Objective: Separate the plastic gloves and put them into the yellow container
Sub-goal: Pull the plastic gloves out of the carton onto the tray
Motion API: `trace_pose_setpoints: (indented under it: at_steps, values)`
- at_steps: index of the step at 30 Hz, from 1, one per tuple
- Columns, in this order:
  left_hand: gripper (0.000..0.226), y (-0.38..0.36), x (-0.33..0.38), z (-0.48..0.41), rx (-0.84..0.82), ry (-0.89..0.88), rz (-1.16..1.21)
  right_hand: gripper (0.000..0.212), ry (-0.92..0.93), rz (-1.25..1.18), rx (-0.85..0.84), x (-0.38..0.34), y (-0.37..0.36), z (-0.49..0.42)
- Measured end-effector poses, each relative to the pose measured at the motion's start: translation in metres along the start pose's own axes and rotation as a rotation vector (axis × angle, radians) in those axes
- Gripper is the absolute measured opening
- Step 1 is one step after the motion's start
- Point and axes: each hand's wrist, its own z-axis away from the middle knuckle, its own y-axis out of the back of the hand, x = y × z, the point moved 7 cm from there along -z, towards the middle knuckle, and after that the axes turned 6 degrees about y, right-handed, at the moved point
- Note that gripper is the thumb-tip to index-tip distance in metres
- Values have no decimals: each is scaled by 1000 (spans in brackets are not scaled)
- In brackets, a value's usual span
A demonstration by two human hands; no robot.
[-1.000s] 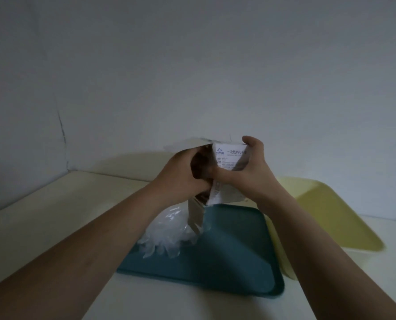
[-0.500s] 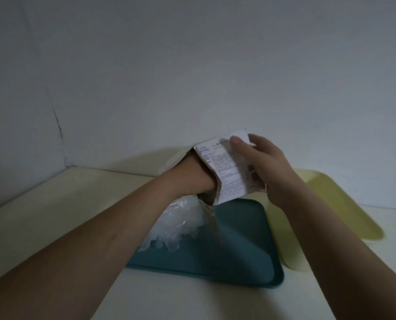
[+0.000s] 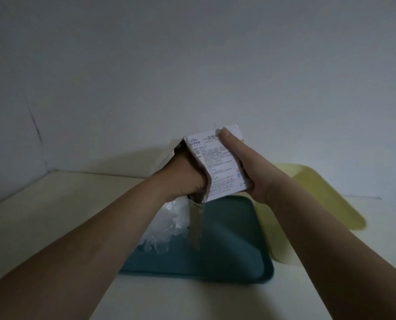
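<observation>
I hold a white printed glove box (image 3: 217,167) up above the trays. My right hand (image 3: 250,172) grips its right side, thumb lying across the printed face. My left hand (image 3: 183,179) reaches into the box's open end; its fingers are hidden inside, so I cannot tell what they hold. A torn cardboard flap (image 3: 195,225) hangs down from the opening. A heap of clear plastic gloves (image 3: 169,225) lies below my left wrist on the teal tray (image 3: 227,250). The yellow container (image 3: 319,199) sits to the right of the tray, partly behind my right forearm.
Both trays rest on a pale cream tabletop (image 3: 54,215) that runs to a grey wall corner at the back left. The teal tray's front rim is near the table's middle. The light is dim.
The box has tipped so its printed face turns toward me. My left hand has gone deeper into the opening. My right hand has moved from the front to the box's right side.
</observation>
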Motion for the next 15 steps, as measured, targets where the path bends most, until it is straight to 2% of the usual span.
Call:
trace_pose_setpoints:
  at_steps: [2,5,7,11,15]
  values:
    - [34,-1,3,0,22,-12,31,55,-7,28,0,-1,3,-1]
    - [38,1,7,-1,55,-30,54,75,-25,54,51,1,12,-4]
    - [45,7,3,4,72,-7,69,80,-13,83,84,-1,23,-5]
    - [49,29,-13,23,66,25,52,65,85,245,172,-23,50,-2]
    - [44,12,-41,37,-138,180,-279,59,188,310,325,-44,65,0]
